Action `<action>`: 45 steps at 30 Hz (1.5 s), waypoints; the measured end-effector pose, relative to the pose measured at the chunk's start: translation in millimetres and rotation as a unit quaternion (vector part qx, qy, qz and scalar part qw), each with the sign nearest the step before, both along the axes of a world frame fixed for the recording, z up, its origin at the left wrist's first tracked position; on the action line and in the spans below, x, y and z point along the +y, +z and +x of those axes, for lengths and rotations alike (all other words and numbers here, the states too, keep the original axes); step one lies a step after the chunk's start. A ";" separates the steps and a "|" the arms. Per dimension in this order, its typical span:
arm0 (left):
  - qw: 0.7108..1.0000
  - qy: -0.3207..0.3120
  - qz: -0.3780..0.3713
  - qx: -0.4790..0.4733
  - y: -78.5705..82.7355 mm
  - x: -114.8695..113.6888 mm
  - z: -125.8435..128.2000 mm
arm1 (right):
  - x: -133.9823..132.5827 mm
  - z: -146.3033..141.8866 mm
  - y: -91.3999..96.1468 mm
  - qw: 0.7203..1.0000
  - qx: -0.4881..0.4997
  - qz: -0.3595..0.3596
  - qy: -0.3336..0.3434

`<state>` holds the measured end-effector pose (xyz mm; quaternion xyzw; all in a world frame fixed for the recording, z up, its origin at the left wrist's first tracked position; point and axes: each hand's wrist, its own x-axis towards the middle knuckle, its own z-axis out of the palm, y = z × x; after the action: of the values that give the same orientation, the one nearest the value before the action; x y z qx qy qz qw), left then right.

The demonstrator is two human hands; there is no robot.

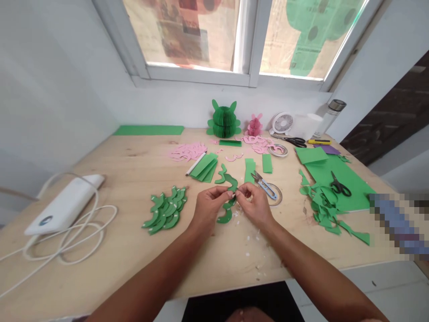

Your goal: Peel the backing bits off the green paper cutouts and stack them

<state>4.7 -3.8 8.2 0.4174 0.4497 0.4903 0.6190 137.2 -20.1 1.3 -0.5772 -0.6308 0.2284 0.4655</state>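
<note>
Near the table's middle, my left hand (211, 203) is closed in a pinch on a curved green paper cutout (231, 180). My right hand (255, 205) pinches at the same piece, its fingertips meeting those of the left. The fingers hide the exact spot of contact. Another curved cutout (225, 218) lies just below my fingertips, and a smaller wavy one (221, 174) beyond them. To the left is a heap of green cutouts (166, 210) bearing small white patches. Blue-handled thread snips (266, 185) lie beside my right hand, partly over a tape roll (279, 197).
Green scraps (323, 203) and black scissors (340, 184) lie on green sheets (355, 192) at right. Pink cutouts (189, 152), a green honeycomb paper figure (224, 120) and a small fan (282, 123) are farther back. A white power bank (65, 203) with looped cable sits left.
</note>
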 end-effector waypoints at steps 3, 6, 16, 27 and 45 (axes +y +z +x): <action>1.000 0.000 -0.001 -0.006 -0.7 0.4 -0.2 | 0.2 0.2 -0.8 1.000 0.005 -0.001 0.003; 1.000 0.000 -0.001 -0.013 -1.4 1.0 -0.2 | 0.7 0.2 -2.2 1.000 0.008 -0.001 0.003; 0.998 0.003 -0.012 -0.056 0.8 1.2 -0.4 | -0.3 0.1 1.2 1.000 0.025 0.005 0.017; 0.997 -0.003 -0.018 -0.074 0.2 1.1 -1.0 | 0.1 0.1 1.2 0.999 0.038 -0.002 0.017; 1.000 0.000 0.001 -0.029 2.2 0.1 -1.5 | -0.8 -1.1 4.4 0.998 0.054 -0.014 0.013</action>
<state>3.2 -3.7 10.4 0.4038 0.4312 0.5022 0.6314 136.2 -20.9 5.7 -0.5626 -0.6088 0.2742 0.4876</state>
